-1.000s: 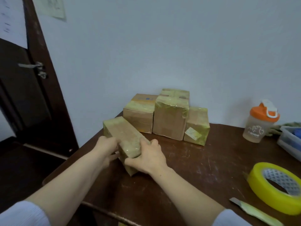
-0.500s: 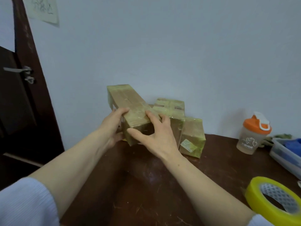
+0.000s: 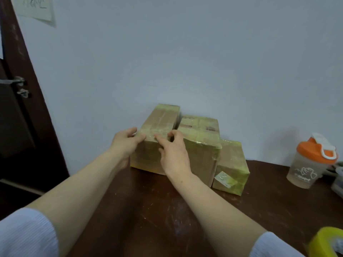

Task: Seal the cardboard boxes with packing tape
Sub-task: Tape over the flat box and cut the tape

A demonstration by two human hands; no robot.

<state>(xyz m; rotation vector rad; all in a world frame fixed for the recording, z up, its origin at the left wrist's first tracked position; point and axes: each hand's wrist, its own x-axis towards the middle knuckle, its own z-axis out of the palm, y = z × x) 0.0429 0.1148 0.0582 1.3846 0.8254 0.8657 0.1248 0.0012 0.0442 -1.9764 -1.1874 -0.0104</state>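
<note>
A person's two hands clasp the near top end of a taped box (image 3: 159, 121) at 12 o'clock on a scuffed dark table (image 3: 148, 219). The box stands against the wall (image 3: 185, 62), at the left end of a row of three. The left hand (image 3: 126, 143) grips the box's left near corner: its fingers curl round the left side and its thumb lies across the front edge. The right hand (image 3: 174, 154) grips the right near corner. Its thumb is laid flat along the top edge and its forefinger is hooked into the gap beside the middle box (image 3: 200, 145). The other right fingers are hidden behind the hand.

The box's top rises above its neighbours. The hands hide its lower front, so it cannot be told whether it rests on another box.

Yellowish tape wraps all three boxes. The small box (image 3: 232, 160) at 1 o'clock touches the middle box and bears a pale label (image 3: 224, 178).

At 2 o'clock stands a bottle (image 3: 306, 167) with an orange lid, well apart from the boxes. A yellow tape roll (image 3: 324, 242), blurred, lies at 4 o'clock at the picture's edge. A dark door (image 3: 14, 117) fills the 9 o'clock side.
</note>
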